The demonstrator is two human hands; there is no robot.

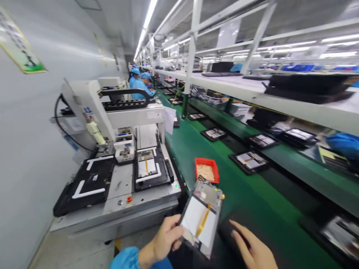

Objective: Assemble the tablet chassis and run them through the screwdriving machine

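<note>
My left hand (pixel 165 239) grips the lower left edge of an opened tablet (pixel 200 216), holding it tilted above the green bench. Its inside faces me, with a white battery, an orange ribbon cable and a bare frame section at the top. To the right, my right hand (pixel 254 246) has its thumb and forefinger at the edge of a dark, blurred black tray (pixel 231 233), seemingly pinching it. Just beyond the tablet stands a red bin (pixel 207 161) with small pale pieces inside.
At left a white bench machine (pixel 137 116) carries two black fixtures; one fixture (pixel 165 179) bears another opened tablet (pixel 146 164). Black trays with tablets (pixel 249 160) line the conveyor (pixel 280 186) at right. A shelf (pixel 303 108) overhangs it. Co-workers in blue (pixel 140 87) sit farther along.
</note>
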